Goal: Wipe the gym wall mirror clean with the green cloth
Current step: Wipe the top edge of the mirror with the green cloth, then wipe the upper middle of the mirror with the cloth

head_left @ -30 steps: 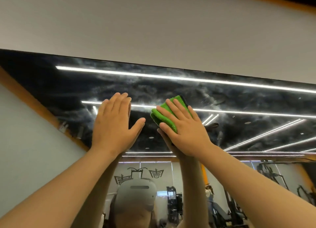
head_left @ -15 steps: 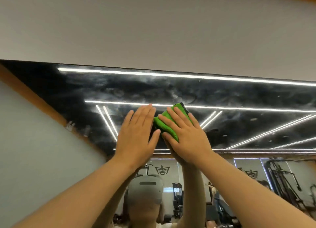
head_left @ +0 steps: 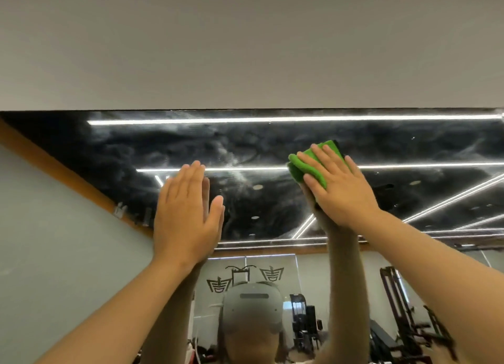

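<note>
The wall mirror (head_left: 261, 142) fills the lower half of the head view, its top edge running under a plain grey wall. Hazy white smears cover the glass near that edge. My right hand (head_left: 338, 189) presses a folded green cloth (head_left: 308, 167) flat against the mirror, fingers spread over it. My left hand (head_left: 185, 211) lies flat on the glass to the left, fingers together, holding nothing. About a hand's width of mirror separates the two hands.
The grey wall (head_left: 245, 44) above the mirror is bare. Reflected in the glass are ceiling light strips (head_left: 272, 120), an orange trim band (head_left: 54, 170), gym machines (head_left: 403, 317) at lower right and my own head with a headset (head_left: 252, 306).
My right hand has slid the green cloth up and to the right across the glass. The hands, which were touching half a second ago, are now apart.
</note>
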The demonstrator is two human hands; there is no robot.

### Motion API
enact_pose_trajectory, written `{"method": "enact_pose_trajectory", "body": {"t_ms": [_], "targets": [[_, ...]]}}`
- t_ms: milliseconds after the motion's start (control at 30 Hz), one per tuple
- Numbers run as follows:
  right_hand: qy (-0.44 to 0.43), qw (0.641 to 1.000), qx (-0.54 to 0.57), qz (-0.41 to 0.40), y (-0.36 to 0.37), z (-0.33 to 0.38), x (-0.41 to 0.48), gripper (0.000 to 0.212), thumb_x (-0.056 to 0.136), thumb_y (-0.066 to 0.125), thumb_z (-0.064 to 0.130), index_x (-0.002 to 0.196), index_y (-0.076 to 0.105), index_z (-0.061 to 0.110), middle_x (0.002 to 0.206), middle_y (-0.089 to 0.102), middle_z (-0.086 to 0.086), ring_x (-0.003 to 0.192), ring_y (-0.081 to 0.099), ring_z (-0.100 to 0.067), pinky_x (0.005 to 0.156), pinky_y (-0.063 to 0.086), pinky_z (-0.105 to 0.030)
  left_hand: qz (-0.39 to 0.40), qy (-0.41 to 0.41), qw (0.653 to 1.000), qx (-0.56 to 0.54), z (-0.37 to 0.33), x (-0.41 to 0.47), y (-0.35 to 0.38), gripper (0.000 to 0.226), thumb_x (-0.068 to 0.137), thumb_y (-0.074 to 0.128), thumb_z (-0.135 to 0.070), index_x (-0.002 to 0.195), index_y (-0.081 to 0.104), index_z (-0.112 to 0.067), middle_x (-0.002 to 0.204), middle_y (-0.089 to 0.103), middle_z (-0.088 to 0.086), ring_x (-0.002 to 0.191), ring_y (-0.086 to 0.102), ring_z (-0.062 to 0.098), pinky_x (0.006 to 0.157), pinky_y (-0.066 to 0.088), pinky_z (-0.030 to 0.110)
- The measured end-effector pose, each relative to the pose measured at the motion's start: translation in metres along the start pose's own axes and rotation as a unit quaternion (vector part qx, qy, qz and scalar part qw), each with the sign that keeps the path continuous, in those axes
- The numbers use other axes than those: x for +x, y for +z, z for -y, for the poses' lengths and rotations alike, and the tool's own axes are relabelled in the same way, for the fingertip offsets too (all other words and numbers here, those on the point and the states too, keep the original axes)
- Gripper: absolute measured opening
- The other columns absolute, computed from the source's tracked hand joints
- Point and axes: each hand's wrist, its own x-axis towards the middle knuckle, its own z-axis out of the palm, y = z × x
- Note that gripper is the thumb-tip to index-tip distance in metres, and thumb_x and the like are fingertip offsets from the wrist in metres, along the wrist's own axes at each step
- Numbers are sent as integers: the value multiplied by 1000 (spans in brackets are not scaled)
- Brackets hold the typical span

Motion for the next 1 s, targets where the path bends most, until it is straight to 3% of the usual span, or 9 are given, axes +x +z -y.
{"method": "enact_pose_trajectory", "body": {"t_ms": [100,267,433,567,667,800,900,1000], "targets": [[69,997,31,-15,3,30,26,52,108,15,44,158,0,41,168,-8,6,153,-13,-13,122,-11,-40,-24,-18,999,-18,0,3,2,76,94,22,-57,156,29,-14,162,29,1,152,17,14,125,7,34],[-73,997,16,3,23,129,32,53,106,13,51,156,-3,45,167,-11,6,152,-17,-15,119,-17,-42,-75,-78,993,-48,2,1,1,67,98,24,-46,153,35,-10,159,36,8,150,24,20,125,13,39],[-141,988,34,50,14,104,30,50,104,11,56,153,2,51,166,-10,13,150,-18,-6,121,-15,-36,-76,-96,991,-56,2,2,1,66,98,22,-45,150,39,-9,156,40,8,148,28,22,124,17,41],[-127,989,40,65,13,103,32,43,106,10,52,147,-3,54,166,-9,15,149,-18,-2,120,-14,-35,-66,-83,993,-60,1,1,-1,63,98,25,-43,150,40,-9,155,41,7,147,30,21,124,15,37],[-129,990,19,45,16,105,29,48,97,1,58,144,-6,55,165,-10,15,144,-22,2,120,-15,-34,-55,-35,997,-51,-1,0,-2,63,99,28,-43,152,37,-11,157,38,5,149,26,18,124,13,36],[-132,987,63,64,10,100,30,47,97,2,56,143,-2,49,163,-7,18,144,-16,6,121,-11,-29,12,126,992,-23,-4,1,1,58,101,31,-39,154,34,-15,160,35,1,150,23,13,124,8,32],[-143,977,142,69,1,87,31,47,105,18,47,152,21,41,164,10,16,145,-2,8,123,-1,-28,49,154,987,-16,-2,4,-1,56,102,29,-40,152,39,-18,155,42,3,146,32,16,122,13,34],[-174,978,106,43,2,67,18,61,95,18,60,153,26,40,163,14,16,146,2,5,120,0,-25,67,163,984,0,-3,4,-3,51,102,31,-42,143,51,-21,145,51,5,137,42,23,118,26,41]]}}
